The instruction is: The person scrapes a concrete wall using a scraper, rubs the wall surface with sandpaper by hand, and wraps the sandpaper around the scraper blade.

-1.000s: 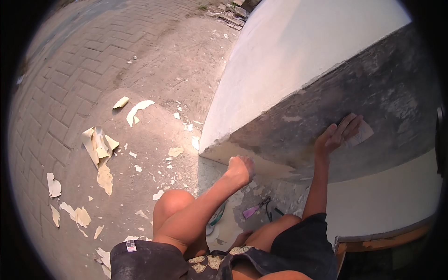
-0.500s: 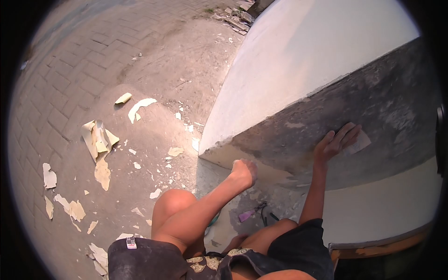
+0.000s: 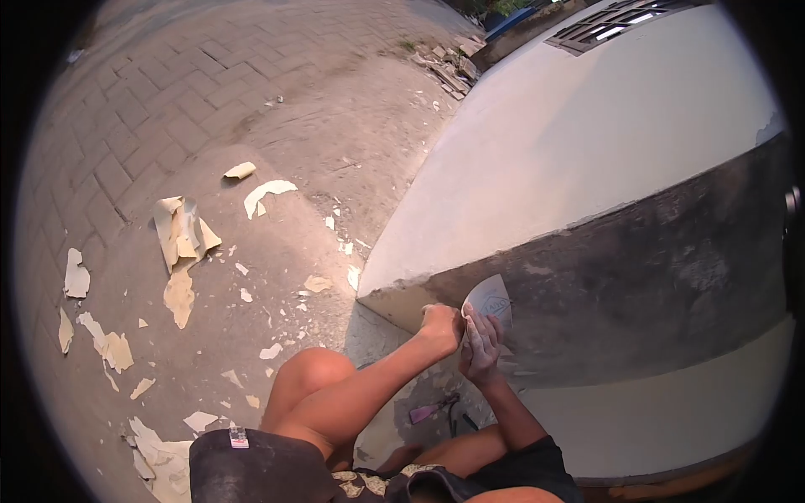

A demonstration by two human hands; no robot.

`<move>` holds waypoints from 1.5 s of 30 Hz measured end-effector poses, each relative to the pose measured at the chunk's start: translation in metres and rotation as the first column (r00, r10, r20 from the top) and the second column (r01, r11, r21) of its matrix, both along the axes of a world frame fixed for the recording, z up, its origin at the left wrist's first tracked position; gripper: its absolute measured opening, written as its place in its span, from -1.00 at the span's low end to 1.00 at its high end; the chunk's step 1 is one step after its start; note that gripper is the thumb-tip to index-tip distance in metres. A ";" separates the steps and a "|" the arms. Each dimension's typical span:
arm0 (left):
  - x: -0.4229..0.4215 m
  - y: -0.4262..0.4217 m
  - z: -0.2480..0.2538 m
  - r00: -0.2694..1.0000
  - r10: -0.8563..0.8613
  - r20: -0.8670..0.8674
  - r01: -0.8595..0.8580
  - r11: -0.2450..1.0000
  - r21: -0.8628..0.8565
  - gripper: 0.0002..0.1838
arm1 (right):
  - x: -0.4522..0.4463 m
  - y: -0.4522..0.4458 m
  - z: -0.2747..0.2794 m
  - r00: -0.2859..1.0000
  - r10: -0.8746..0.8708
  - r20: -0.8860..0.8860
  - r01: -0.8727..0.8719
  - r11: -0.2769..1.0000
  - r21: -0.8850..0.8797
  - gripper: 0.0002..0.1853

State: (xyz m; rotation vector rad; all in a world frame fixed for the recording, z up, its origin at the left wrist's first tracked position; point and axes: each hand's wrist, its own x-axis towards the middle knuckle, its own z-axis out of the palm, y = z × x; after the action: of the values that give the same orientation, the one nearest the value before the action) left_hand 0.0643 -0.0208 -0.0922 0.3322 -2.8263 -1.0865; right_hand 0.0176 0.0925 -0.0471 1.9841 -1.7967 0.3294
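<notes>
A sheet of sandpaper [image 3: 490,295], its pale printed back showing, stands curled against the dark stripped band of the wall [image 3: 604,260]. My right hand [image 3: 481,345], dusty white on the fingers, grips the lower edge of this sheet. Right beside it, my left hand [image 3: 442,327] is closed like a fist near the wall's corner. Its fingertips face away, so whatever they hold is hidden; I cannot tell whether it touches the sheet.
A purple-handled tool [image 3: 424,413] lies on the ground below my hands. Peeled paint flakes [image 3: 180,235] litter the ground at left. Rubble [image 3: 453,71] and a window grille [image 3: 616,23] are farther off.
My right hand has come left and down from the dark wall with the sandpaper, now beside my left hand. The left hand stays closed in nearly the same place. The view has shifted.
</notes>
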 end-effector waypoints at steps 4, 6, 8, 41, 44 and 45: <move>0.005 -0.002 0.002 0.999 -0.043 -0.025 0.043 0.999 -0.015 -0.80 | 0.015 -0.021 0.033 0.997 -0.033 0.075 0.038 0.997 -0.061 -0.70; -0.011 0.012 -0.024 0.986 0.047 -0.161 -0.052 0.998 -0.028 -0.81 | 0.033 -0.035 0.061 0.986 -0.034 0.163 0.040 0.999 -0.034 -0.71; -0.023 0.022 -0.039 0.981 0.060 -0.182 -0.067 0.997 -0.030 -0.82 | 0.048 -0.060 0.102 0.989 0.132 0.059 -0.131 0.991 -0.028 -0.73; -0.001 0.016 0.003 0.987 -0.162 -0.018 0.163 0.986 0.041 -0.68 | -0.104 -0.270 0.221 0.386 -0.435 -0.813 0.884 0.427 0.192 -0.81; -0.003 0.014 0.000 0.991 -0.126 -0.044 0.127 0.991 0.039 -0.68 | -0.105 -0.272 0.221 0.370 -0.455 -0.810 0.900 0.392 0.191 -0.76; -0.004 0.013 -0.001 0.993 -0.112 -0.050 0.113 0.993 0.032 -0.68 | -0.102 -0.271 0.222 0.388 -0.451 -0.804 0.896 0.388 0.215 -0.76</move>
State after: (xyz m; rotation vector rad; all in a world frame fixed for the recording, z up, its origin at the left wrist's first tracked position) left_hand 0.0606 -0.0081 -0.0934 0.1489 -2.8170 -1.1488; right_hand -0.0849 -0.1784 0.1749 1.0478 -2.1788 -1.2938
